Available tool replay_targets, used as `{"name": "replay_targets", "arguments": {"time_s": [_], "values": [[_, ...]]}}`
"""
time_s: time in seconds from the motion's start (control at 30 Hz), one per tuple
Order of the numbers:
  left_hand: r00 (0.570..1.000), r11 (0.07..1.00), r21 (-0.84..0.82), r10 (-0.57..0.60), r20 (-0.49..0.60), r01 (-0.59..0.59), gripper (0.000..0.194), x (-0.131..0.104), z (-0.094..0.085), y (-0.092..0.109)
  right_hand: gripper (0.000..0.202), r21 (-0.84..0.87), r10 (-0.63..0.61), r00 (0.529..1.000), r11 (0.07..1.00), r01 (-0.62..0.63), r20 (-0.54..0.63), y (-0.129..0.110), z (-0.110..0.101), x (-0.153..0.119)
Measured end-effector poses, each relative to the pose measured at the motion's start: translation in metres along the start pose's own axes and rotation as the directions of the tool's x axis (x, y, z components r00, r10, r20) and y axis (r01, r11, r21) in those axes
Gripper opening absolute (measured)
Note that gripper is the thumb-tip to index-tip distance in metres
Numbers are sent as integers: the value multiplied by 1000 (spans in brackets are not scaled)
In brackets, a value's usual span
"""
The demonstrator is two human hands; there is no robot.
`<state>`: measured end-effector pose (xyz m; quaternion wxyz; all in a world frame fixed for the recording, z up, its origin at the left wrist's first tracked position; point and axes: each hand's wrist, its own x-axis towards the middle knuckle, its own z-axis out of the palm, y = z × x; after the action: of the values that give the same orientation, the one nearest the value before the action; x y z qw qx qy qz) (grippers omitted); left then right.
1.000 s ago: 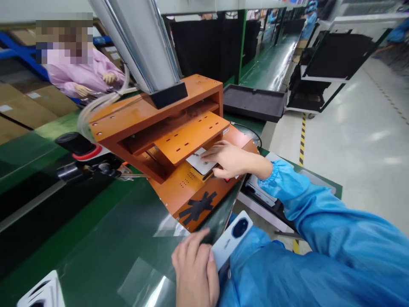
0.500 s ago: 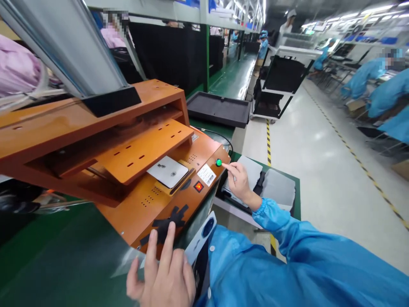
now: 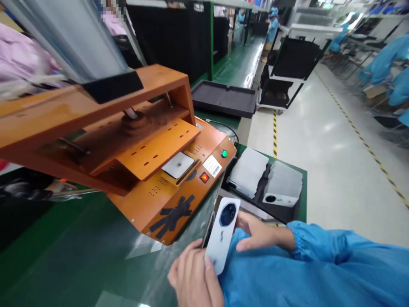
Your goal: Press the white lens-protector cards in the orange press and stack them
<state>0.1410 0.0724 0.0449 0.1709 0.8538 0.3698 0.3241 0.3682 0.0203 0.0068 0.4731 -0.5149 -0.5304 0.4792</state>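
Observation:
My left hand is closed around the lower end of a white phone with a large round dark camera, its thumb lying over the near face. The phone leans upright before my blue smock. At its right edge is my right hand, thumb apart from the fingers; the fingertips are partly hidden by the phone. Beyond them stands an orange press with a lit green button and a glowing red switch. Under its slotted plate, a second white phone lies partly covered.
Right of the press, a dark tray holds two rows of wrapped phones. A flat black tray lies behind the press. A wheeled cart stands in the aisle, and co-workers in blue smocks are farther off.
My right hand has left the green button and come down to the phone at my front. My left hand has closed on that phone, which is raised. The press plate has dropped lower.

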Motion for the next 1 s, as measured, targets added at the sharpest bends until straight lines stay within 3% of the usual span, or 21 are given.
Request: {"name": "replay_targets", "arguments": {"time_s": [0.07,0.13,0.17,0.2,0.23,0.3,0.37,0.43,0.5,0.6,0.7,1.0], "values": [[990,999,-42,26,135,-21,23,-11,14,0,52,163,116,993,980,-112,-11,5,18,-14],[973,999,-26,50,224,-46,29,-21,25,-6,44,-28,226,965,972,-232,-133,16,8,-17],[967,999,-11,53,249,-51,37,-25,29,-12,40,-196,280,935,926,-322,-216,23,-9,-19],[962,999,0,51,269,-53,46,-28,32,-19,38,-403,328,889,802,-440,-319,30,-33,-22],[956,998,1,52,289,-55,50,-30,33,-26,36,-506,355,841,679,-532,-408,36,-60,-29],[944,997,-21,78,320,-76,46,-32,33,-36,35,-583,378,768,501,-639,-516,43,-115,-49],[940,994,-37,110,323,-103,39,-32,31,-40,29,-646,425,723,338,-685,-545,48,-156,-74],[946,993,-36,119,301,-113,36,-31,31,-38,24,-712,478,699,193,-675,-533,54,-176,-96],[953,994,-30,107,282,-103,36,-30,32,-34,25,-766,514,684,78,-638,-517,64,-177,-112],[953,993,-37,114,281,-108,36,-31,35,-31,28,-817,518,685,-49,-575,-513,80,-165,-121],[953,991,-61,128,274,-116,35,-32,37,-29,24,-849,482,716,-126,-514,-505,90,-162,-119],[972,987,-161,28,234,11,30,-26,22,0,20,-925,434,817,-189,-330,-380,95,-194,-99]]}}
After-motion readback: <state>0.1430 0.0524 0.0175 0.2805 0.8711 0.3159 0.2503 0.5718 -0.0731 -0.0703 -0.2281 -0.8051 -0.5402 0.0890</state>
